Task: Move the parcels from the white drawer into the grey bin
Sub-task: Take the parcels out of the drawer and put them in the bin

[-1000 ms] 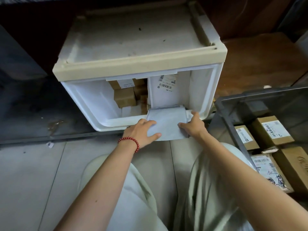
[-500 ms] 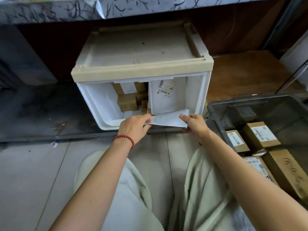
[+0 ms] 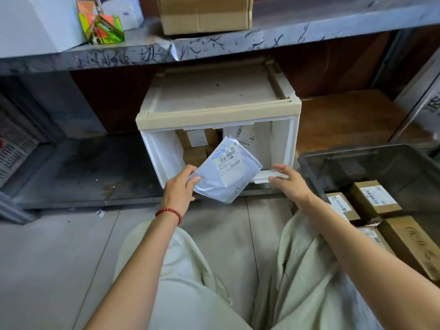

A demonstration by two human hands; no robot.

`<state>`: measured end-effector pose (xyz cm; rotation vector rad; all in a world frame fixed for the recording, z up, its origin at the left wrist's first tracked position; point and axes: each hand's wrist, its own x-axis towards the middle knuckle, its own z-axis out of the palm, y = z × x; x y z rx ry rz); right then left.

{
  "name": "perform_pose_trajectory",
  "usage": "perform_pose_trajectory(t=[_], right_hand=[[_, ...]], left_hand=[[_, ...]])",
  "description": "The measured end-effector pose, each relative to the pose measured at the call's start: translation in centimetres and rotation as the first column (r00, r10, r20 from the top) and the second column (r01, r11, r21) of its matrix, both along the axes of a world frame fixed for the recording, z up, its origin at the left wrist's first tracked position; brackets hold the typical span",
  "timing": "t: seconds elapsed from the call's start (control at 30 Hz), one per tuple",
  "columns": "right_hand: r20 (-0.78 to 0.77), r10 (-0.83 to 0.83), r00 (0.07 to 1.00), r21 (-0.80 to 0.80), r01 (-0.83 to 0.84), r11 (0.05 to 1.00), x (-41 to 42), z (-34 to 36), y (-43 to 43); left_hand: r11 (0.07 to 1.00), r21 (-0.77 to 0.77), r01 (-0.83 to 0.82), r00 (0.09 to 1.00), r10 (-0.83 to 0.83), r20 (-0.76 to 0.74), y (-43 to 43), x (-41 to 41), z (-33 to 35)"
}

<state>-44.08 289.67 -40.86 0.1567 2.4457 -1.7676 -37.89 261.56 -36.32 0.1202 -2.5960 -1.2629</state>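
Note:
The white drawer (image 3: 164, 153) stands pulled open under a shelf, straight ahead of me. Brown boxes (image 3: 194, 153) and a white labelled parcel (image 3: 252, 136) stay inside it. My left hand (image 3: 179, 190) grips the left corner of a flat white mailer parcel (image 3: 226, 175), held tilted in the air in front of the drawer, label up. My right hand (image 3: 289, 183) hovers just right of the mailer with fingers spread, not touching it. The grey bin (image 3: 309, 167) sits at my right, holding several brown labelled boxes (image 3: 375, 198).
A scribbled grey shelf (image 3: 214, 46) overhangs the drawer, carrying a cardboard box (image 3: 204, 13) and a colourful packet (image 3: 102, 25). A dark low platform (image 3: 83, 172) lies left of the drawer. My knees in pale trousers fill the foreground on the tiled floor.
The mailer has come out of the drawer and been lifted and turned label-up. My right hand has let go of it and moved right; my left hand keeps hold. The view tilted up.

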Motion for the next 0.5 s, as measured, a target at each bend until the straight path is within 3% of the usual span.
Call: perform_pose_trajectory(t=[0.23, 0.4, 0.5], right_hand=[[0.027, 0.112, 0.993, 0.106, -0.114, 0.988, 0.23, -0.17, -0.12], [-0.020, 0.185, 0.983, 0.025, -0.184, 0.983, 0.07, -0.41, -0.16], [0.052, 0.126, 0.991, -0.013, -0.126, 0.992, -0.08, -0.47, -0.40]], left_hand=[[0.993, 0.109, 0.038, 0.999, -0.039, 0.009, -0.51, 0.71, 0.01], [0.980, 0.184, -0.070, 0.998, 0.067, 0.023, -0.94, 0.16, -0.34], [0.986, 0.109, -0.126, 0.992, 0.126, 0.006, -0.93, -0.02, -0.31]])
